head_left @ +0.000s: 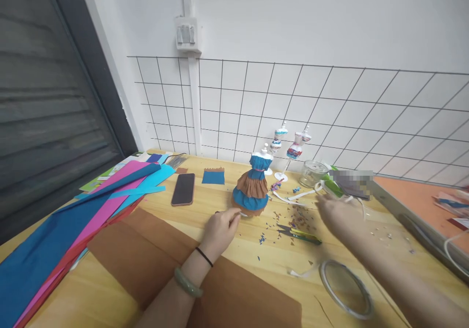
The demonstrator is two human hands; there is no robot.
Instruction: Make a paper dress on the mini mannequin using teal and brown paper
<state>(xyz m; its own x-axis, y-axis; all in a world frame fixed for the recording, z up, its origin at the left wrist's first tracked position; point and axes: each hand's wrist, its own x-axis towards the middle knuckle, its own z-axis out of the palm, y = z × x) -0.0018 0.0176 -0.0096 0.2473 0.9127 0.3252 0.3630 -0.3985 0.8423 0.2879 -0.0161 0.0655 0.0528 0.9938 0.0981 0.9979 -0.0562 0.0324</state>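
A small dress form [252, 186] stands upright at the middle of the table, dressed in blue and brown ruffled layers. At the base of its skirt, my left hand [222, 228] is closed in a pinch on the stand's white edge. My right hand [335, 213] is blurred and reaches to the right, by a white cord [353, 200] and a glass jar [313, 173]; what its fingers hold cannot be made out. Yellow-green scissors [300, 234] lie between the hands among small blue and brown paper scraps [300, 216].
Brown paper [146, 255] and coloured sheets [88, 206] cover the left side. Behind are a phone [183, 189], a blue piece [213, 176] and two more dress forms [294, 147]. A tape roll [346, 289] lies front right, near an orange tray [410, 201].
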